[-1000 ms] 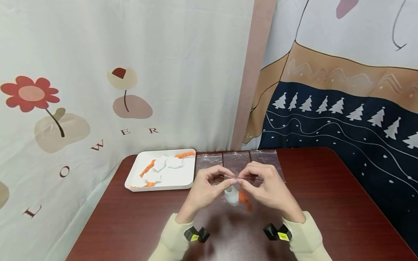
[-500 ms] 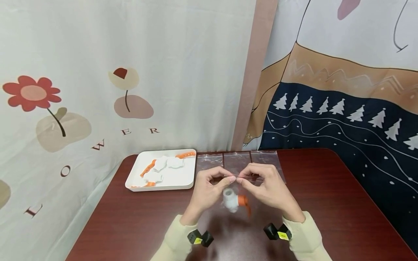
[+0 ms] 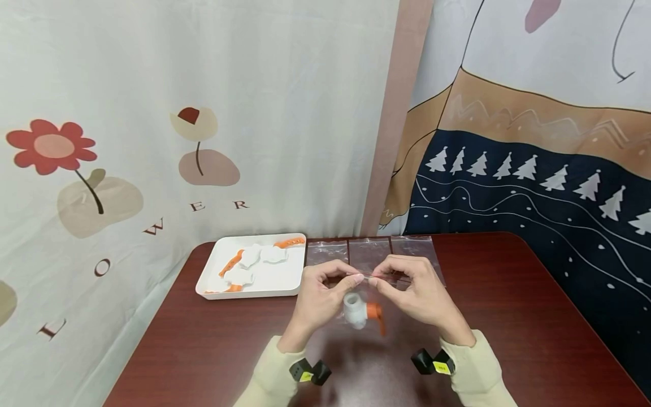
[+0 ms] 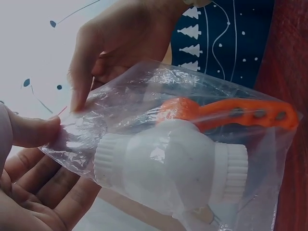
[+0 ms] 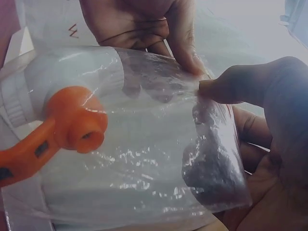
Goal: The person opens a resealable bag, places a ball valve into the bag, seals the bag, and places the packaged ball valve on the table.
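Observation:
A white plastic ball valve (image 4: 163, 163) with an orange lever handle (image 4: 250, 111) sits inside a clear zip-lock bag (image 5: 144, 159). In the head view, the valve hangs in the bag below both hands. My left hand (image 3: 319, 297) pinches the bag's top edge between thumb and index finger. Close beside it, my right hand (image 3: 416, 291) pinches the same edge, thumb tips nearly meeting. The other left fingers lie loosely curled behind the bag in the left wrist view.
A white tray (image 3: 274, 281) at the back left holds several more white valves (image 3: 239, 276) with orange handles. Clear zip-lock bags (image 3: 413, 247) lie in a row along the back edge of the dark red table (image 3: 488, 305). Printed curtains (image 3: 305, 113) hang behind.
The bagged valve has swung slightly left beneath the hands and shows more fully than a second ago. Both hands keep pinching the bag's top edge, with only slight shifts.

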Demonstrator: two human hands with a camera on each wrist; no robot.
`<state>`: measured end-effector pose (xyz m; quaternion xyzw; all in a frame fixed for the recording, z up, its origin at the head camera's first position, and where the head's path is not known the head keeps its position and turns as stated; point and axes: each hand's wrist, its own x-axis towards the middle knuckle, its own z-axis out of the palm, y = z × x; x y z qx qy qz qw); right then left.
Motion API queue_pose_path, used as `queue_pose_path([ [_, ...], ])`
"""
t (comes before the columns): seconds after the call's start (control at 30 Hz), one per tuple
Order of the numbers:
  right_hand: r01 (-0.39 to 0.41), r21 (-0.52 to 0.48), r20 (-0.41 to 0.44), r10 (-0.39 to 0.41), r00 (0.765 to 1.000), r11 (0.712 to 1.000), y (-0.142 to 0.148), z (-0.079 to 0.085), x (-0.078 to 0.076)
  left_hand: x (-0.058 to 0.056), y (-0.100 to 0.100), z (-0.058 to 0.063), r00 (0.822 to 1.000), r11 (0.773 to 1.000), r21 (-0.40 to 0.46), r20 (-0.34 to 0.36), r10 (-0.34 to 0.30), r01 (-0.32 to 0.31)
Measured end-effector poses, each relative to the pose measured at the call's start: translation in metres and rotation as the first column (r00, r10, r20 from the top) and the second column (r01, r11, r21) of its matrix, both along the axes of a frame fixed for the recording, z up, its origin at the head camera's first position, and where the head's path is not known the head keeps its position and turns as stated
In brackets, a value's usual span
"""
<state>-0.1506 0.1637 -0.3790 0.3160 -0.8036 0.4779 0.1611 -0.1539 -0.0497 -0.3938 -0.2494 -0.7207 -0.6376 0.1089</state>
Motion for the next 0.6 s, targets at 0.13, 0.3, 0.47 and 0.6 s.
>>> queue_pose_path([
  [0.13,0.018,0.011,0.004,-0.018,1.000,1.000,0.0024,-0.0004,-0.0006,-0.0012,-0.0035,0.0007,1.000,1.000,0.016,0.000,-0.001,0.001],
  [0.3,0.020,0.021,0.006,-0.020,1.000,1.000,0.0040,-0.0014,-0.0012,-0.0017,-0.0051,0.0006,1.000,1.000,0.022,0.009,-0.019,0.018],
  [0.47,0.017,0.016,0.002,-0.017,1.000,1.000,0.0043,-0.0021,-0.0017,-0.0020,-0.0052,0.0004,1.000,1.000,0.024,-0.015,-0.014,0.015],
  [0.6,0.014,0.017,0.000,-0.014,1.000,1.000,0.0049,-0.0012,-0.0022,-0.0025,-0.0062,0.0008,1.000,1.000,0.014,-0.021,-0.011,0.012],
])
